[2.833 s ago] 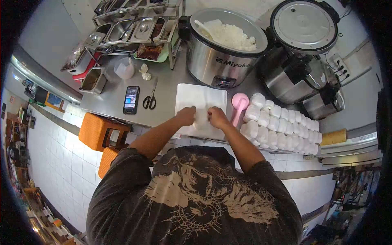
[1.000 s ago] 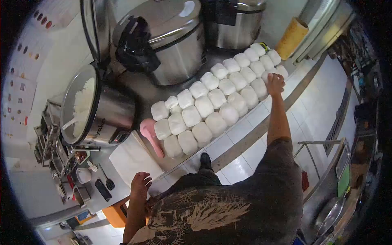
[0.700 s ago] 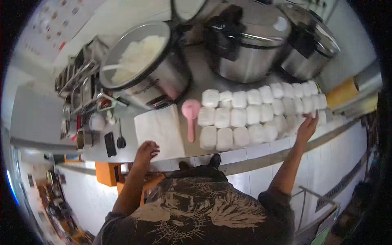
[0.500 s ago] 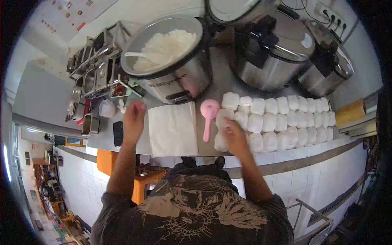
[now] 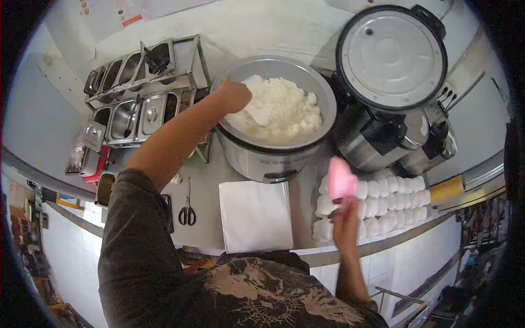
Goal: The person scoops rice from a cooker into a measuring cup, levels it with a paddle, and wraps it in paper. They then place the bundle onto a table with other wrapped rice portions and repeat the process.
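My left hand [image 5: 234,97] is closed on the handle of a white rice paddle [image 5: 258,115], at the left rim of the open rice cooker [image 5: 246,156]. The paddle's blade rests in the cooked white rice [image 5: 290,101]. My right hand [image 5: 344,223] grips a pink round scoop [image 5: 340,180] by its handle, raised in front of the white wrapped bundles [image 5: 385,205] and blurred by motion. A stack of white paper sheets [image 5: 256,216] lies on the steel counter between my arms.
Black-handled scissors [image 5: 187,214] and a dark phone [image 5: 167,210] lie left of the paper. A rack of metal containers [image 5: 124,120] stands at the back left. More cookers [image 5: 377,145] stand at the right, one with its lid [image 5: 391,57] raised.
My left hand has moved up and right to the rice paddle in the cooker. My right hand has left the bundles and lifted the pink scoop off the counter. The view has shifted upward.
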The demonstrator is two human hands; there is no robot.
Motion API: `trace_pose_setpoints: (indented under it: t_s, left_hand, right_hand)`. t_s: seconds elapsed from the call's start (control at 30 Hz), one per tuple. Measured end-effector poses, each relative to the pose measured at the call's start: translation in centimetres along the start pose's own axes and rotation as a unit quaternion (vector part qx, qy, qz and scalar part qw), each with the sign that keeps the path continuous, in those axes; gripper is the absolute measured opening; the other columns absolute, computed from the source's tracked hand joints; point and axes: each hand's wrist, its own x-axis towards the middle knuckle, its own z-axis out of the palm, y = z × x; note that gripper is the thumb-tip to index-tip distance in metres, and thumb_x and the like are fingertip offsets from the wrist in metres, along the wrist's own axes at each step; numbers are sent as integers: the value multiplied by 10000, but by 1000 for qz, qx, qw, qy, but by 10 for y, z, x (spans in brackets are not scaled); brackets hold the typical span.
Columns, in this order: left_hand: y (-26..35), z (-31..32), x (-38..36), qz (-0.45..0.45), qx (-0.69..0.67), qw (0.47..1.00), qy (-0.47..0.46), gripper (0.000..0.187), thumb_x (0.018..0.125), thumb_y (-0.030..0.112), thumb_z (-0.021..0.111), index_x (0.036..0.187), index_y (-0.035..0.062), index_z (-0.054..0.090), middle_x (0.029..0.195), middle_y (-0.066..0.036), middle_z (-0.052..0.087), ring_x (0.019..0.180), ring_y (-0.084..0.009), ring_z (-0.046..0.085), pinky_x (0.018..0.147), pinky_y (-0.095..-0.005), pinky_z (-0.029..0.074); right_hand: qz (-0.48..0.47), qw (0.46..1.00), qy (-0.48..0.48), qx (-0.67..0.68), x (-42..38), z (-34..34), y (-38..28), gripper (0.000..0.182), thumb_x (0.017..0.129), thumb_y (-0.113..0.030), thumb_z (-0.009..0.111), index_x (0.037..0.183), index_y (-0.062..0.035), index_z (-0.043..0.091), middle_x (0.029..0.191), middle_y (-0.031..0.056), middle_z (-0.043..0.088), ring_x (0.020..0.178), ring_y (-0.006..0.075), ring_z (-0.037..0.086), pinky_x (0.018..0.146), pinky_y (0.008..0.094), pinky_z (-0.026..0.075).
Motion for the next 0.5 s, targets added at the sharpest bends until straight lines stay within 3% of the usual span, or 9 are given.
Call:
trace_pose_setpoints:
  t_s: [0.03, 0.07, 0.1, 0.17, 0.2, 0.3, 0.37, 0.43, 0.5]
  left_hand:
    - [-6, 4, 1, 5, -6, 1000, 6, 309, 877, 178, 621, 1167, 98, 692, 1138, -119, 706, 1082, -338, 666, 906, -505, 514]
    - [-15, 3, -5, 19, -52, 997, 55, 272, 887, 161, 594, 1122, 59, 687, 1021, -170, 715, 962, -389, 691, 825, -489, 544]
    - [-23, 5, -16, 0, -120, 985, 123, 257, 896, 155, 582, 1104, 43, 682, 1000, -187, 709, 957, -401, 683, 829, -491, 539]
    - [-38, 9, -55, -45, -250, 933, 256, 233, 914, 145, 558, 1069, 12, 670, 959, -222, 698, 948, -426, 668, 837, -494, 530]
    - [-41, 5, -83, -64, -289, 914, 279, 220, 931, 150, 542, 1044, 2, 660, 973, -241, 680, 970, -428, 651, 838, -500, 520]
    - [-33, 37, -136, -158, -404, 822, 368, 224, 993, 168, 491, 1027, -13, 619, 998, -274, 636, 987, -444, 611, 821, -521, 484]
    - [-13, 47, -165, -252, -492, 749, 366, 219, 1009, 169, 471, 1008, -32, 558, 933, -272, 627, 902, -481, 592, 782, -551, 465]
    - [12, 70, -176, -282, -533, 718, 348, 204, 1025, 180, 473, 1039, -17, 525, 930, -275, 613, 871, -487, 586, 748, -536, 458]
    - [42, 92, -177, -243, -612, 678, 327, 212, 1041, 193, 452, 1049, -8, 518, 938, -281, 599, 853, -491, 580, 707, -521, 450]
  right_hand:
    - [2, 999, 38, 31, 6, -9, -13, 392, 918, 112, 393, 1289, 4, 326, 1099, 193, 579, 924, 232, 621, 823, 346, 516]
    - [-70, 996, 53, -5, 21, -11, -40, 436, 946, 84, 392, 1349, -1, 248, 1106, 198, 583, 943, 234, 620, 839, 362, 517]
    - [-141, 987, 66, -41, 45, -12, -72, 492, 974, 55, 391, 1409, -5, 169, 1114, 203, 588, 962, 236, 620, 855, 378, 517]
    - [-248, 954, 49, -159, 99, 0, -137, 560, 954, 66, 444, 1460, -31, 226, 1163, 246, 597, 1010, 316, 648, 887, 412, 518]
    - [-267, 938, 32, -218, 132, 11, -153, 564, 942, 45, 480, 1462, -52, 284, 1167, 258, 608, 1038, 357, 644, 895, 431, 515]
    - [-228, 857, -44, -460, 232, 48, -183, 457, 933, -55, 528, 1385, -104, 478, 1127, 260, 646, 1050, 420, 637, 883, 473, 523]
    - [-176, 760, -93, -618, 295, 84, -188, 568, 899, -49, 541, 1450, -24, 403, 1173, 222, 661, 1045, 380, 667, 878, 480, 532]
    - [-203, 725, -73, -654, 343, 116, -164, 481, 916, -57, 518, 1391, -15, 454, 1169, 221, 660, 1018, 390, 675, 847, 485, 546]
    - [-151, 739, -100, -649, 362, 149, -146, 421, 930, -76, 514, 1346, -15, 484, 1139, 227, 667, 997, 396, 681, 824, 493, 553]
